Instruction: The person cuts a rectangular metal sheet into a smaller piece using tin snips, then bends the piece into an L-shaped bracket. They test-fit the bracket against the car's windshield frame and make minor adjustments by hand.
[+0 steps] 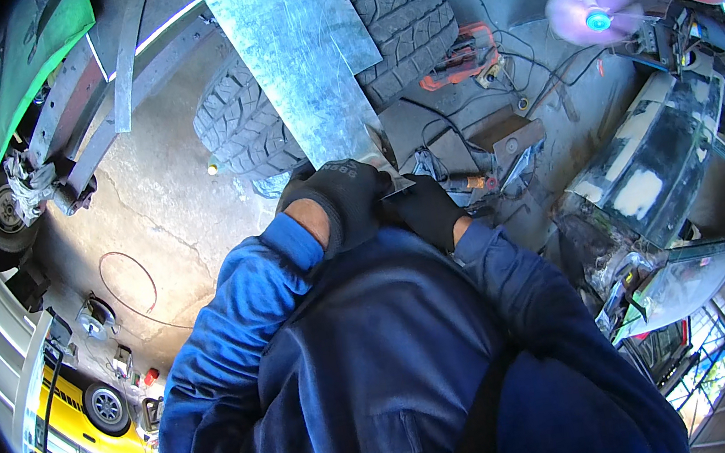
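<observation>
A long grey metal sheet (282,52) stretches away from my body across black treaded tyres (410,20). Its near end narrows to a bent, creased corner close to my chest. My left hand (342,197), in a black glove, is closed over this near end, with its fingers curled and partly hidden. On the other side of the corner, my right hand (427,210), also gloved in black, grips the edge with bent fingers. The gloves hide whatever lies between the two hands. Blue sleeves cover both forearms.
A spinning fan (595,18) stands at the far right, with dark cables (534,63) on the floor. A patched car body panel (651,172) is at right. Left are a green panel (37,87), metal strips (131,60) and a yellow car (84,419). An orange-red tool (461,55) lies beyond the tyres.
</observation>
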A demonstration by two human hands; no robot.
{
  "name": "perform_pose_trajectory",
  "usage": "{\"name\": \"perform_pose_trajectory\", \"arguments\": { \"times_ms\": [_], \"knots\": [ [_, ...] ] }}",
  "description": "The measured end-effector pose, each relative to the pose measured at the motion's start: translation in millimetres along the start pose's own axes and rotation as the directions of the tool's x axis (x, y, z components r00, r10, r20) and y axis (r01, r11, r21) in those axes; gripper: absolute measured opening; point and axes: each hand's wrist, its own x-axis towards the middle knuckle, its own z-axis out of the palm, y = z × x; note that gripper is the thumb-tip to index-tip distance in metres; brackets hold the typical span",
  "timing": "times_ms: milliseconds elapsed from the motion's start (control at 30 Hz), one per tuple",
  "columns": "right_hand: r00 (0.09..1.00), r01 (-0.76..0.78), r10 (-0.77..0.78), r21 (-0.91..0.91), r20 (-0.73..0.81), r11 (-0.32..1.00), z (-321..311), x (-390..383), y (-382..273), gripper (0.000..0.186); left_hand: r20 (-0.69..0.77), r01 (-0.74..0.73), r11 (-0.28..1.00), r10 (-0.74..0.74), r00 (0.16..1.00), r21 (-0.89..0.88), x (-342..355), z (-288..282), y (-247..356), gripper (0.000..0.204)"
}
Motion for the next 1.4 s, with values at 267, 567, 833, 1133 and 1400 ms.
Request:
{"name": "perform_pose_trajectory", "arguments": {
  "times_ms": [267, 567, 833, 1133, 1400],
  "knots": [
    [0.975, -0.147, 0.130, -0.083, -0.180, 0.986, 2.8, 9.3, -30.9, 0.044, -0.035, -0.189, 0.979, 0.187, 0.982, -0.079, 5.4, -25.2, -15.1, 0.043],
    [0.984, -0.170, 0.178, 0.264, -0.010, 0.950, -29.5, 29.0, -67.2, 0.039, -0.093, -0.079, 0.997, 0.078, 0.993, -0.007, 2.2, -41.7, -1.2, 0.053],
    [0.993, -0.121, 0.113, 0.408, 0.044, 0.905, -3.4, -5.8, -17.6, 0.037, -0.146, -0.108, 0.993, 0.115, 0.983, 0.056, -11.5, 16.5, 12.5, 0.056],
    [0.992, -0.128, 0.128, 0.044, 0.011, 0.991, -16.2, -9.8, 8.4, 0.046, -0.112, -0.007, 0.999, 0.011, 0.994, 0.040, 4.5, 50.7, 3.5, 0.061],
    [0.990, -0.137, 0.141, 0.248, 0.001, 0.959, -17.1, -2.3, -9.7, 0.047, -0.041, -0.045, 0.999, 0.044, 0.998, -0.021, 3.6, 19.8, 0.9, 0.058]
  ]
}}
